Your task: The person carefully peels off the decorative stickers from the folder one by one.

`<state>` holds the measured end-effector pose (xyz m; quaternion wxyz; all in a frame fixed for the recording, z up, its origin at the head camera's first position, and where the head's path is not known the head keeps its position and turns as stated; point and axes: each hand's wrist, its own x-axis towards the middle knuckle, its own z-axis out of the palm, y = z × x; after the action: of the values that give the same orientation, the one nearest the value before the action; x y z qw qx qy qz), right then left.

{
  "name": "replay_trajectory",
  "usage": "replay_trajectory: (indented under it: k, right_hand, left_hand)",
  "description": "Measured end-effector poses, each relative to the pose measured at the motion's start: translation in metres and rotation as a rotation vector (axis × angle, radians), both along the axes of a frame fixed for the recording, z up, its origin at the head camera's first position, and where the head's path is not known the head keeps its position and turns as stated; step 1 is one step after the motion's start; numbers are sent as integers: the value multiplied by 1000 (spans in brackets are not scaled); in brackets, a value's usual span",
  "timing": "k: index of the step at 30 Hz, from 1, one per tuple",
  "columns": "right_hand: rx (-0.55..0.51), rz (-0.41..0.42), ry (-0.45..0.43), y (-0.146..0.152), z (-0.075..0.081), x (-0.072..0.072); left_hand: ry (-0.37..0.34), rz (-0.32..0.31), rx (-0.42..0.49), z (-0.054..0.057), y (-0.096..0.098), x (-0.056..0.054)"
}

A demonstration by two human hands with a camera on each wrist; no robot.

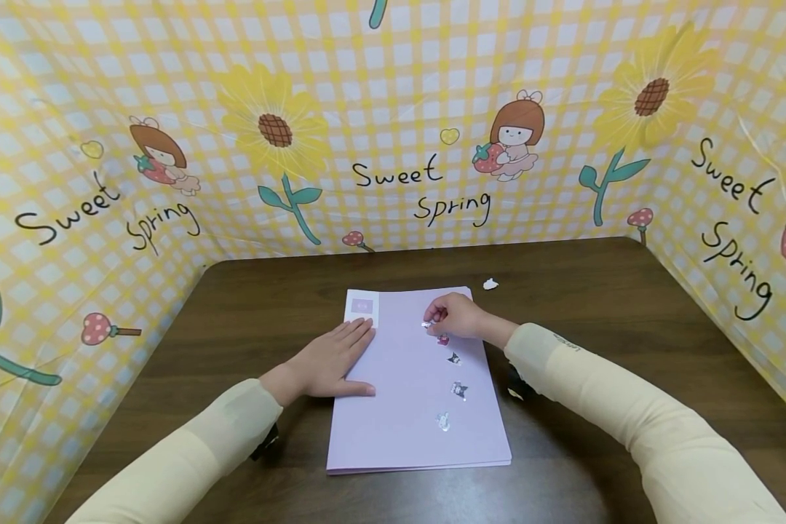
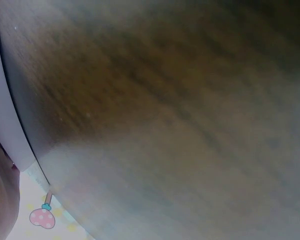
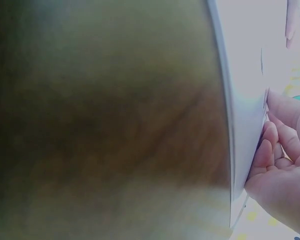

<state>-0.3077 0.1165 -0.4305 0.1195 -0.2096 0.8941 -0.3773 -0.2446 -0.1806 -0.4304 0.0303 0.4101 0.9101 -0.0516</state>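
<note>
A pale lilac folder or stack of sheets lies on the table. My left hand rests flat on its left side, thumb spread from the straight fingers. Near the upper right of the lilac surface, my right hand pinches a small sticker between thumb and fingers. Below it runs a loose column of cartoon stickers: a red one, a black-and-white one, a grey-and-black one and a pale one. The right wrist view shows the right hand with curled fingers at the surface.
A white label with a purple square sits at the folder's upper left corner. Beyond the folder, a white scrap lies on the dark wood table. A small yellowish piece lies by the right sleeve. Yellow checked cloth encloses the table.
</note>
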Motion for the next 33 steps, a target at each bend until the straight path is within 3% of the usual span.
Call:
replay_trajectory:
  k: [33]
  right_hand:
    - [-23, 41, 35, 0, 2, 2]
  left_hand:
    - [-10, 4, -8, 1, 0, 0]
